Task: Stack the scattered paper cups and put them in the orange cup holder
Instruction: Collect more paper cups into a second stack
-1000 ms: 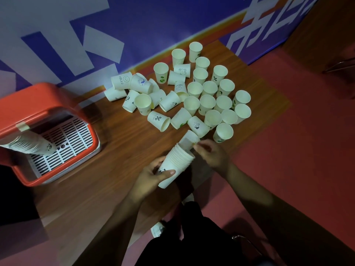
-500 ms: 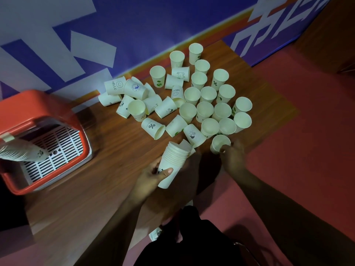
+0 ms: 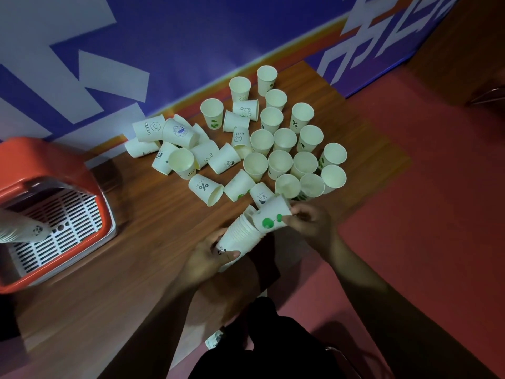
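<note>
Head: left hand [image 3: 207, 262] round cup stack [image 3: 241, 232]

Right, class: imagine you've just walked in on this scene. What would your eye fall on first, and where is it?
First, the crowd of white cups, some upright, some tipped, mid-table. Next, at the near edge, the left hand grips a tilted stack while the right hand pinches a green-dotted cup at the stack's mouth. The orange holder sits far left.

Wooden table [image 3: 131, 274], crowded at the back.
Paper cups [image 3: 284, 162] covered its far half, some upright, some tipped over; the orange cup holder [image 3: 41, 165] sat at its left end.
</note>
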Demonstrator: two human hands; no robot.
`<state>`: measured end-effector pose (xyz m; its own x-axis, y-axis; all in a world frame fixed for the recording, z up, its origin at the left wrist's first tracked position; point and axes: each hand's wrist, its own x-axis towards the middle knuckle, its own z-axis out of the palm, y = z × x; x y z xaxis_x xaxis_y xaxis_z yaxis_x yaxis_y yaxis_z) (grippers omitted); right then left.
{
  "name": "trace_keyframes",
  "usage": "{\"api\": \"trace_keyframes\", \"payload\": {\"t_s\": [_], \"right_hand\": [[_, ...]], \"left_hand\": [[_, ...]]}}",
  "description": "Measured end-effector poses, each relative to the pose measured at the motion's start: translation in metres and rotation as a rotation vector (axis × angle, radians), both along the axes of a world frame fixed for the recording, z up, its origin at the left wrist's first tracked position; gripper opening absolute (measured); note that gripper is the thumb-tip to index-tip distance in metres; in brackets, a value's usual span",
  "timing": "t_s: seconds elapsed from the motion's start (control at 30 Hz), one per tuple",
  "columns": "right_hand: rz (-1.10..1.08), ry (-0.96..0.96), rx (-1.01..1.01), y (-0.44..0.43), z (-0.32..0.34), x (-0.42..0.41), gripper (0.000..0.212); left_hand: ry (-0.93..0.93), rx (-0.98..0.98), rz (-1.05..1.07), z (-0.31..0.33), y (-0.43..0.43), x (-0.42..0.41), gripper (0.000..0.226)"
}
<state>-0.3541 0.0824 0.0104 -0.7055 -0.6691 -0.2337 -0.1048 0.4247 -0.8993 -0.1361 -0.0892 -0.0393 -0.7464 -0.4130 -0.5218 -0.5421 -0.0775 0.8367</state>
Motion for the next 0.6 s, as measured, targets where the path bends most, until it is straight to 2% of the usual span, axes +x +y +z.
{"api": "trace_keyframes", "payload": {"t_s": [0.03,0.1,0.13,0.17,0.27,0.33,0.37,0.43,0.47,0.53,0.6], "right_hand": [[0.077,-0.041,-0.007,-0.003,0.001,0.002,0.03],[0.181,-0.104,0.047,-0.006,-0.003,0.005,0.011],[0.214,-0.122,0.064,-0.008,-0.005,0.007,0.018],[0.217,-0.156,0.071,-0.011,-0.008,0.01,0.037],[0.192,-0.226,0.097,-0.021,-0.012,0.018,0.083],[0.234,-0.253,0.13,-0.03,-0.014,0.024,0.091],[0.266,-0.261,0.137,-0.034,-0.016,0.026,0.085],[0.329,-0.266,0.162,-0.046,-0.01,0.03,0.055],[0.351,-0.264,0.175,-0.054,-0.01,0.031,0.049],[0.317,-0.194,0.217,-0.071,-0.012,0.031,0.052],[0.269,-0.044,0.247,-0.094,-0.021,0.026,0.049]], "left_hand": [[0.009,0.006,-0.011,0.0,0.0,-0.002,0.06],[0.044,0.024,-0.023,0.001,0.001,-0.005,0.074],[0.056,0.036,-0.024,0.001,0.002,-0.006,0.079],[0.068,0.042,-0.023,0.001,0.003,-0.007,0.079],[0.098,0.057,0.012,0.005,0.004,-0.006,0.06],[0.107,0.077,0.053,0.003,0.0,0.0,0.058],[0.113,0.087,0.074,0.002,-0.001,0.004,0.06],[0.112,0.103,0.125,0.0,-0.004,0.015,0.062],[0.104,0.101,0.149,-0.002,-0.006,0.02,0.061],[0.093,0.105,0.213,-0.005,-0.01,0.029,0.058],[0.091,0.108,0.321,-0.006,-0.016,0.037,0.063]]}}
